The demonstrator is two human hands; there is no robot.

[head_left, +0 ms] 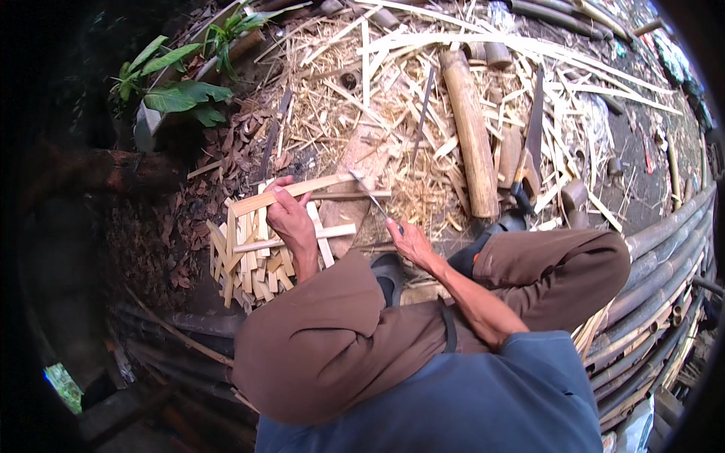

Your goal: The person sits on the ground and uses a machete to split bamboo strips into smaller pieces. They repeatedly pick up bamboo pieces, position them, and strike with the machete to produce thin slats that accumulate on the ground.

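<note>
My left hand [291, 220] is closed around a pale, flat bamboo strip [313, 186], which points away to the right. In my right hand [411, 243], fingers wrapped round its handle, is a knife [367, 190]. Its narrow blade reaches up and left to the free end of the strip, and whether it touches cannot be made out. Just below my left hand lies a pile of short cut bamboo strips [260, 266], with a longer strip [325, 235] across it. A worn wooden board [365, 153] rests on the ground beyond the blade.
Shavings [423, 185] cover the ground ahead. A thick bamboo pole [470, 136] lies to the right, beside a handsaw [533, 128]. Long split strips [483, 38] stretch across the far side. Stacked bamboo poles [657, 260] border the right, and a leafy plant [181, 97] stands far left.
</note>
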